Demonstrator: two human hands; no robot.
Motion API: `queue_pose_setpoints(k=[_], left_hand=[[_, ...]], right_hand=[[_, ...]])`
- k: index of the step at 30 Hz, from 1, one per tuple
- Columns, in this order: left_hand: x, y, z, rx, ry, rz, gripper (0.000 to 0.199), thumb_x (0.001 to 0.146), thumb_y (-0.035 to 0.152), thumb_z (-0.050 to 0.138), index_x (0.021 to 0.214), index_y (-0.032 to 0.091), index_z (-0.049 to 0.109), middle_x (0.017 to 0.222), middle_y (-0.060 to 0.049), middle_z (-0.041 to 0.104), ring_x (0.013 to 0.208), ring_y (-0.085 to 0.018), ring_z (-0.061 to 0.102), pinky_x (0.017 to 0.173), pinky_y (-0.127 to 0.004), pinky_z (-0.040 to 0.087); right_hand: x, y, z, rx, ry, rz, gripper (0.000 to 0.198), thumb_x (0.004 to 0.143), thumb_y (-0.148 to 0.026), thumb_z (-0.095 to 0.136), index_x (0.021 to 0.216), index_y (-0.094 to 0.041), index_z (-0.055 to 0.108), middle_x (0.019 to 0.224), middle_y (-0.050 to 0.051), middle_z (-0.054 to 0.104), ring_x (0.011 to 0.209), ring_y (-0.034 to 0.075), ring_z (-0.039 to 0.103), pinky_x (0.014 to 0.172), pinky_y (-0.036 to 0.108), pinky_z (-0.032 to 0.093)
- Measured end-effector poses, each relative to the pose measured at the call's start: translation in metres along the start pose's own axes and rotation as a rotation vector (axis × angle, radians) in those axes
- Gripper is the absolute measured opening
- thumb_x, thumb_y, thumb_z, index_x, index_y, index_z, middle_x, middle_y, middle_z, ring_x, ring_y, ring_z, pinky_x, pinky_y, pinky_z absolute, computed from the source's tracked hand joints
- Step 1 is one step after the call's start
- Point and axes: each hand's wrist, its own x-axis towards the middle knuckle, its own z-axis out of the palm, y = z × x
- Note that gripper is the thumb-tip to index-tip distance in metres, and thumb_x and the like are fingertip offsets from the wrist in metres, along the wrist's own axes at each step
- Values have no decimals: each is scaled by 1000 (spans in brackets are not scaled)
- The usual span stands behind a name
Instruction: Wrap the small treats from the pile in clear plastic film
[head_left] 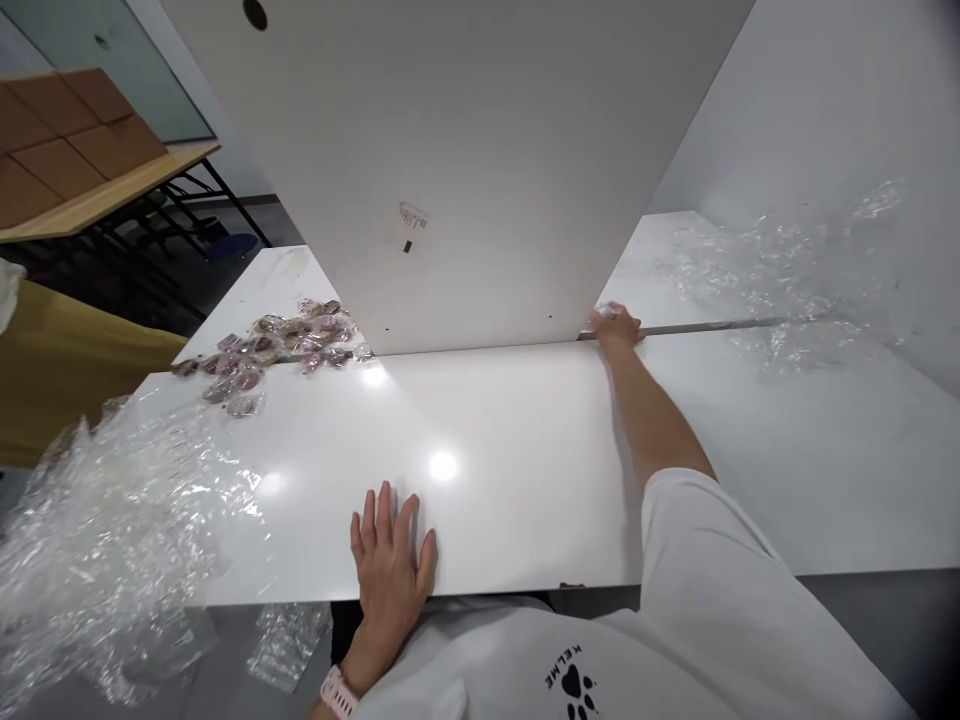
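My left hand (390, 565) lies flat near the front edge of the white table (510, 440), fingers spread, holding nothing. My right hand (617, 328) reaches across to the foot of the upright white panel (480, 150), by its right corner. Its fingers are curled around a small plastic-wrapped item (603, 310), clear and slightly pinkish, mostly hidden by the hand. On the far left of the table, beside the panel, lies a scattered pile of small wrapped items (259, 350), brown and pink in clear film.
Crumpled clear plastic bags (127, 530) heap at the left front corner, spilling over the edge. More clear plastic (787, 280) lies at the right. A narrow gap (697, 327) crosses behind the front tabletop. Cardboard boxes (67, 140) stand on a wooden table (112, 195) at far left.
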Motion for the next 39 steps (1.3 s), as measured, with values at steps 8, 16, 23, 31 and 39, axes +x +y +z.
queue_pose_setpoints(k=[8,16,23,31,39], left_hand=[[-1,-8,7,-23,28,29,54,86,28,60,140,27,51,155,-13,42,146,-37,33,116,-59,29],[0,-5,5,-45,12,30,48,89,27,59,137,25,54,154,-13,43,147,-36,33,117,-58,29],[2,-4,0,-180,-23,5,37,93,31,54,129,21,57,149,-15,49,145,-35,35,116,-58,28],[50,-11,-65,-554,-28,-20,31,98,36,48,125,23,56,137,-12,58,129,-25,51,102,-43,46],[29,-48,-42,-415,-315,-210,16,82,36,66,81,20,61,82,-5,63,83,-22,58,74,-33,46]], right_hand=[[-3,73,-87,-515,391,191,33,92,-33,51,113,-11,61,133,25,47,134,39,33,104,67,17],[-92,69,-184,-775,141,403,35,90,-25,44,107,-5,67,122,32,52,121,42,42,95,62,28],[-288,-97,-90,-577,-394,-80,34,93,-33,47,116,-15,66,115,22,62,106,37,54,91,58,44],[-339,-268,-48,174,-716,-187,26,99,-37,45,115,-34,66,107,4,69,99,23,64,88,41,54],[-295,-131,-115,-541,-99,460,66,70,-64,68,114,-15,66,109,20,67,108,39,57,95,60,42]])
